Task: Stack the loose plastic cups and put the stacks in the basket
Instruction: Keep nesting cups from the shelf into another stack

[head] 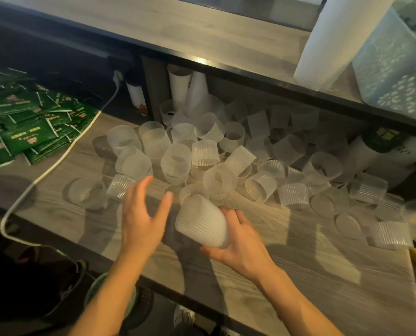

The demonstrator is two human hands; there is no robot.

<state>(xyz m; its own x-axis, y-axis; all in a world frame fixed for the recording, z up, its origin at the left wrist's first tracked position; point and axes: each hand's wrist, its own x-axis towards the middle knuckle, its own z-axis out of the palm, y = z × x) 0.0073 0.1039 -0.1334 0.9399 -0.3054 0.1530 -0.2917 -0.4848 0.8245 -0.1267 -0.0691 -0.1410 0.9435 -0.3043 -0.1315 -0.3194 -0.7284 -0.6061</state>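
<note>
1. stacking in hand: right hand point(236, 241) grips a small stack point(202, 224) near the tabletop's point(323, 263) front edge.
2. left hand point(141, 214) spread, holding nothing.
3. next likely needs a loose cup point(119, 185); basket point(396, 69) on the upper shelf.

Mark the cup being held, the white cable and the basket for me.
Held cup point(202, 223), head view, on its ribbed side.
White cable point(56, 163), head view, mid-run across the table.
Basket point(393, 76), head view, on its patterned front wall.
</note>
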